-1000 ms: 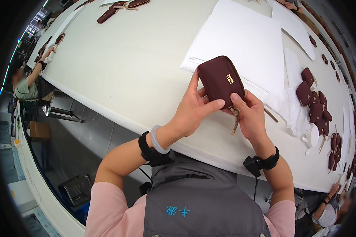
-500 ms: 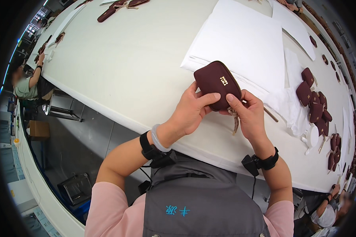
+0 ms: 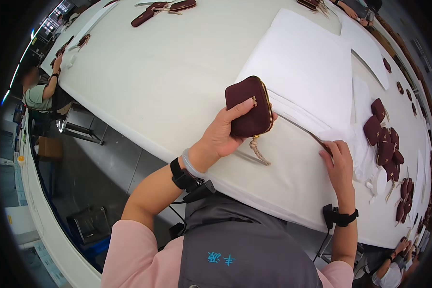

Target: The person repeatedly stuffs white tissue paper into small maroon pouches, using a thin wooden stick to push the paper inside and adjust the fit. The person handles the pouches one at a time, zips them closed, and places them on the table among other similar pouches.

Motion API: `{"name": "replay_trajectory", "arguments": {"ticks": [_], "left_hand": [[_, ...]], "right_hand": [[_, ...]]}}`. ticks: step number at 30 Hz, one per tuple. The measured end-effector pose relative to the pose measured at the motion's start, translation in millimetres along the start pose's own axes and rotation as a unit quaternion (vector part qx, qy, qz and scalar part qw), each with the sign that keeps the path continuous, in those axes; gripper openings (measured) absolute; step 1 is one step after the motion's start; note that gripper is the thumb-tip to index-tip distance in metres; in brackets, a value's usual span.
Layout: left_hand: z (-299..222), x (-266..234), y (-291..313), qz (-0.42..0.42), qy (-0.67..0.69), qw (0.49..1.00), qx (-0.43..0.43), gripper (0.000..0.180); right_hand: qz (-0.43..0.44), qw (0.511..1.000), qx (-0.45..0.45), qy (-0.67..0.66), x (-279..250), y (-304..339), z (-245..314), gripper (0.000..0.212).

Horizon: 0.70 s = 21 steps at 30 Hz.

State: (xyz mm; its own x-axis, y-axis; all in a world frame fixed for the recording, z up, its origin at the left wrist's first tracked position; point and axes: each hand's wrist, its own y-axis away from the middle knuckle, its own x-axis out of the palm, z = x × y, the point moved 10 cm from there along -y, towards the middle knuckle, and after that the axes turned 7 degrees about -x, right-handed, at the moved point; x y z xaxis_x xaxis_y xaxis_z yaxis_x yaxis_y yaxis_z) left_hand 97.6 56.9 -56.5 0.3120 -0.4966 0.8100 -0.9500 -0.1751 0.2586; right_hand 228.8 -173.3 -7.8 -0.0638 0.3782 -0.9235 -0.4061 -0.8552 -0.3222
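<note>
A dark maroon zip pouch [image 3: 242, 113] with a gold zip is held upright in my left hand [image 3: 221, 132], the thumb across its front and the fingers behind it. From its lower corner a beige knotted cord pull [image 3: 258, 150] hangs down. To the right, my right hand [image 3: 340, 163] is closed at the table, its thumb and fingers pinching the near end of a thin brown stick [image 3: 318, 139]. This stick slants away toward the edge of the white paper stack [image 3: 307, 62]. The fingertips partly hide its end.
Several maroon pouches [image 3: 385, 152] lie piled at the right, beside crumpled white tissue [image 3: 362, 129] and a white roll [image 3: 379, 180]. More pouches [image 3: 144, 17] lie at the far left. Co-workers sit at the left [image 3: 38, 96] and lower right [image 3: 391, 273] table edges.
My right hand has let go of the pouch and moved right to the brown stick. My left hand keeps the pouch, now turned so that its zip side shows.
</note>
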Motion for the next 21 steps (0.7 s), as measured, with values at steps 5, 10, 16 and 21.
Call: {"name": "replay_trajectory", "arguments": {"ticks": [5,10,16,21], "left_hand": [[7.3,7.6,8.3,0.051,0.053,0.997,-0.031,0.05],[-10.8,-4.3,17.7,0.014,-0.135,0.989,0.055,0.054],[-9.1,7.1,20.8,0.011,-0.152,0.986,0.062,0.053],[0.7,12.7,18.3,-0.006,-0.131,0.991,0.01,0.05]], "right_hand": [[0.027,0.999,-0.008,-0.034,12.1,-2.0,-12.3,0.012],[-0.032,0.981,0.108,-0.158,-38.5,36.6,-40.9,0.01],[-0.028,0.991,-0.003,-0.131,-51.4,9.0,22.4,0.009],[-0.012,0.984,-0.007,-0.179,-47.6,-2.1,33.3,0.002]]}}
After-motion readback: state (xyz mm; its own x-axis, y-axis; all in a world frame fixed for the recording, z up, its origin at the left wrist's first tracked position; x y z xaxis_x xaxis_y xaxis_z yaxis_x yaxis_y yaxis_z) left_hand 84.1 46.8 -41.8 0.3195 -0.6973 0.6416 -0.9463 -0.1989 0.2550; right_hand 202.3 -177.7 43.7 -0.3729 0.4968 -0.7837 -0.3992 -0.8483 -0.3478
